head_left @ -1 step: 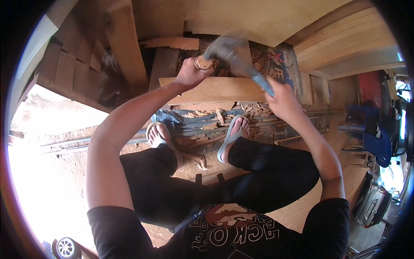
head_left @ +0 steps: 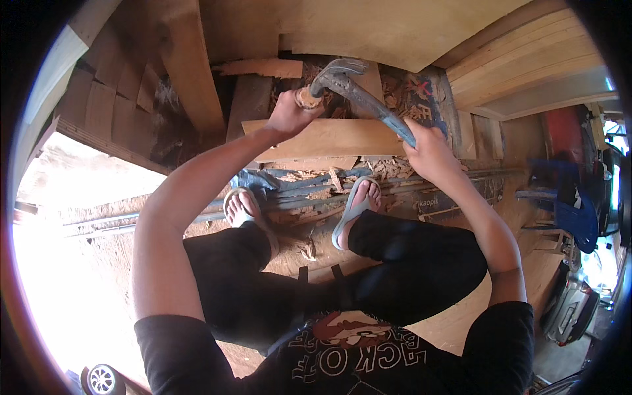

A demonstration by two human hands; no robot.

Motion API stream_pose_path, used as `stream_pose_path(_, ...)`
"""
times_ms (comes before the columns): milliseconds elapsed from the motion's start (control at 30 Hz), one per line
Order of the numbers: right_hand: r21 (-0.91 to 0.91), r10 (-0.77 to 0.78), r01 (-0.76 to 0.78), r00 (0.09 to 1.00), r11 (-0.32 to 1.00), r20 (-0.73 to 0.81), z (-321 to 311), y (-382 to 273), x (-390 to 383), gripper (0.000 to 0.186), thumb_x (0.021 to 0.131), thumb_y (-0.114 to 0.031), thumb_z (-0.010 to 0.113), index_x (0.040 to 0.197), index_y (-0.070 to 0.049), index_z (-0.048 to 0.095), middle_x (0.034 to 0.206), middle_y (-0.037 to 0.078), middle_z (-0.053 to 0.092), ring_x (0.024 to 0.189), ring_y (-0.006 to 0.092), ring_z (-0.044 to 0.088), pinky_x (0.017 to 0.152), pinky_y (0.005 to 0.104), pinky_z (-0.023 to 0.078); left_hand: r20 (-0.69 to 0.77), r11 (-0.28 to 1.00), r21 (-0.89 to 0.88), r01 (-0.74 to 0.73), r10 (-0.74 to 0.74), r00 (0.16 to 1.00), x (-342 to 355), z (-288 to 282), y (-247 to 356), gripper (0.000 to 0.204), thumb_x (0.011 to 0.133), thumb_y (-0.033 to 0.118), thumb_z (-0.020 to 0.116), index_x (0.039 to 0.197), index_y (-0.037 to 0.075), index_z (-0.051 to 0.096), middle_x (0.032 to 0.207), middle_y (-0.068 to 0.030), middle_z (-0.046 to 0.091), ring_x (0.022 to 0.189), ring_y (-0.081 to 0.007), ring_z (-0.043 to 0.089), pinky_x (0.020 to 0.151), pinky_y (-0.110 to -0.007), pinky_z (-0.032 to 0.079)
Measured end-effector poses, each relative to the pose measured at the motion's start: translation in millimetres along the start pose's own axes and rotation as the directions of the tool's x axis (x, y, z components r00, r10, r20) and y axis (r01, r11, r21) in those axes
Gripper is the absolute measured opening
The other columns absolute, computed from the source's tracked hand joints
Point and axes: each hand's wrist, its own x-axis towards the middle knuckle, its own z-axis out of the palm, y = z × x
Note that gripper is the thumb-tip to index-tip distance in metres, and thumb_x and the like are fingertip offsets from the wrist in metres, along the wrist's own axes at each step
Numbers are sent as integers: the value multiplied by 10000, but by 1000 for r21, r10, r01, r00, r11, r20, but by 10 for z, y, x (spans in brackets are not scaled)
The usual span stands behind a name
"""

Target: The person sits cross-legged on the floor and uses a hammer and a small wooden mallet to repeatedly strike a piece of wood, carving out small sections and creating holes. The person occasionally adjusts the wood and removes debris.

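The person's right grip (head_left: 431,151) is wrapped around a blue-handled claw hammer (head_left: 368,105), which angles up and leftward from it to meet a round wooden piece (head_left: 307,99). The left grip (head_left: 289,115) clasps that piece at its upper right. Between the two grips lies a pale board (head_left: 339,137); wood chips (head_left: 335,176) scatter below and left of the right grip.

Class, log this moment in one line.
left hand: grips tan round wooden handle; right hand: grips blue-handled dark metal claw hammer; hammer head: at wooden handle's top; nearby: pale wooden board
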Motion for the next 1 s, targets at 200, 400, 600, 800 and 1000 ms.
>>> stream_pose_path(200,285,164,-150,986,947,-28,-46,-29,-36,234,949,-71,640,1181,-37,639,850,254,669,771,445,693,691,447,526,55,999,2,45,-45,997,11,-3,-56,165,913,149,727,947,-11,706,826,-96,732,794,-128,673,768,-352,559)
stream_pose_path(400,-72,-60,55,996,996,-59,15,-49,44,277,933,-74,672,1208,-40,653,836,263,685,737,498,651,686,497,539,33,1000,4,-21,21,999,89,3,-84,189,946,182,726,953,-5,705,847,-80,733,796,-122,660,755,-354,548)
stream_pose_path(600,176,95,-75,990,982,-109,43,-8,-7,370,919,-66,682,1287,-41,661,779,241,677,721,403,695,673,486,537,47,1000,-5,-8,8,999,76,-13,-64,203,949,187,727,934,-10,680,786,-85,699,765,-104,624,720,-362,544)
stream_pose_path(800,-108,-14,6,997,994,-78,65,-38,70,224,935,-40,664,1159,-37,675,759,161,676,666,247,674,628,391,521,-17,995,-45,-84,83,996,81,-11,-47,200,931,180,742,940,-10,677,788,-97,695,753,-106,612,718,-378,545)
stream_pose_path(1000,164,27,16,966,986,-256,87,26,54,407,907,-45,697,1313,-36,674,790,268,687,745,449,716,669,469,557,23,999,35,27,-28,999,82,-6,-63,229,913,209,750,937,-10,690,807,-125,724,745,-175,668,733,-396,552)
